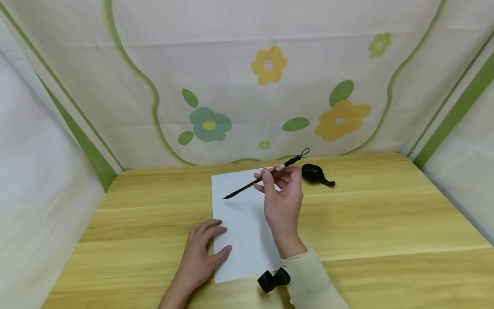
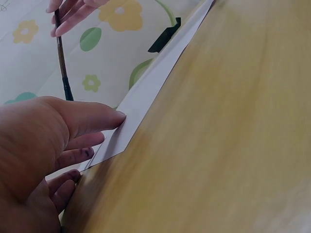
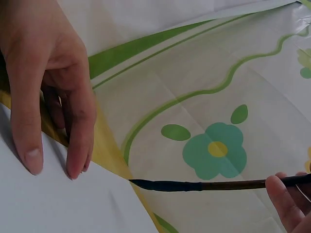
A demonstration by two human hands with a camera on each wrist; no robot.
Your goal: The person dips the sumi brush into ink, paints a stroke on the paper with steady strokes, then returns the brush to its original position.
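My right hand (image 1: 284,206) pinches a calligraphy brush (image 1: 247,186) by its dark handle, between thumb and fingers. The brush slants down to the left, its dark pointed tip over the upper left part of a blank white sheet of paper (image 1: 243,231). In the right wrist view, the brush (image 3: 228,186) lies almost level across the picture, with bristles drawn to a point. At the paper's lower left edge rests my left hand (image 1: 198,255), fingers spread. The left wrist view shows its thumb (image 2: 99,118) lying on the sheet and dark smudges on some fingertips.
A glossy black rounded object with a curved stem (image 1: 314,173) sits behind my right hand on the wooden table (image 1: 386,214). Black camera gear (image 1: 273,280) hangs by my right sleeve (image 1: 314,279). Flower-printed fabric (image 1: 239,90) stands along the table's back edge.
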